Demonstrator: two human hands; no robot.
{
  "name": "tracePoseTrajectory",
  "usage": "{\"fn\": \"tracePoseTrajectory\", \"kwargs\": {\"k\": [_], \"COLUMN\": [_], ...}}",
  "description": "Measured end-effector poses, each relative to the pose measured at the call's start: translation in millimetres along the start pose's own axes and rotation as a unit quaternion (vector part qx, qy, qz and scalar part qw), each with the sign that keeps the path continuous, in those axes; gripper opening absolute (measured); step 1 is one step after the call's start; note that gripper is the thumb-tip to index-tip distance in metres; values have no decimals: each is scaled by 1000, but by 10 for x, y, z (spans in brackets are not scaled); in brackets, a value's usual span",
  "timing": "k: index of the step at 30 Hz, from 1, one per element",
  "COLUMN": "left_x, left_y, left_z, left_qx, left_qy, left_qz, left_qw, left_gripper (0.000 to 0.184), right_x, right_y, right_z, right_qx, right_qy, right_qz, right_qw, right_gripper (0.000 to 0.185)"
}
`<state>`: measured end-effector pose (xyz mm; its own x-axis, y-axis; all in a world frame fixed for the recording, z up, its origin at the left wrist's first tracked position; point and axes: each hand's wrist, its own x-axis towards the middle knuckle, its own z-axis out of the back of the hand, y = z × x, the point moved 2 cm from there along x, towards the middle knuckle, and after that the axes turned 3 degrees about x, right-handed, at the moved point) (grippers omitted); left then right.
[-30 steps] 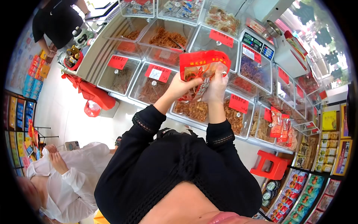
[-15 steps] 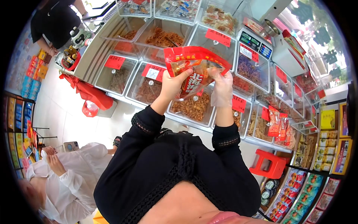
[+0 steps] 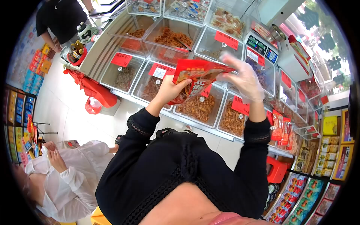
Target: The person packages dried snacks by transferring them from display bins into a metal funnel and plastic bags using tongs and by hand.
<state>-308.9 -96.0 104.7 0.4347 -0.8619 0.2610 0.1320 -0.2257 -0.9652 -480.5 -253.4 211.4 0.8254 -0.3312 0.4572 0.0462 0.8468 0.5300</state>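
My left hand (image 3: pixel 169 90) grips a red printed food pouch (image 3: pixel 198 83) by its left side, thumb on the front. The pouch has white lettering and tilts above the clear bins. At its right edge is my right hand (image 3: pixel 245 79), in a thin clear plastic glove. Its fingers are apart and partly smeared by motion; a fingertip is close to the pouch, and I cannot tell whether it touches. Below the pouch sits a lidded bin of brown dried snacks (image 3: pixel 200 107).
More clear bins with red labels surround this one, including an open bin of shredded snacks (image 3: pixel 170 37). A digital scale (image 3: pixel 258 47) stands at the back right. A person in white (image 3: pixel 71 176) is at the left, another in black (image 3: pixel 62 20) behind the counter. A red stool (image 3: pixel 276 170) is at the right.
My right hand has let go of the pouch's right side and moved right and up, its fingers opening. The pouch has turned and tilted in my left hand.
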Motion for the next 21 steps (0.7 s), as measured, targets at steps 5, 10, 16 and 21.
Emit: {"fn": "tracePoseTrajectory", "kwargs": {"k": [5,10,16,21], "left_x": [-60,-111,-277,-399], "left_y": [196,398,418,497], "left_z": [34,53,-94,-131], "left_qx": [69,67,95,131], "left_qy": [29,-2,24,6], "left_qz": [10,14,92,62], "left_qw": [997,998,991,989], "left_gripper": [21,21,17,20], "right_x": [-117,-161,-314,-396], "right_y": [-184,-82,-198,1], "right_z": [-237,-390,-685,-732], "right_qx": [-99,13,-122,16], "right_qy": [152,149,72,43], "right_qz": [-21,-80,-46,-35], "right_qw": [983,986,989,998], "right_gripper": [16,20,20,17]}}
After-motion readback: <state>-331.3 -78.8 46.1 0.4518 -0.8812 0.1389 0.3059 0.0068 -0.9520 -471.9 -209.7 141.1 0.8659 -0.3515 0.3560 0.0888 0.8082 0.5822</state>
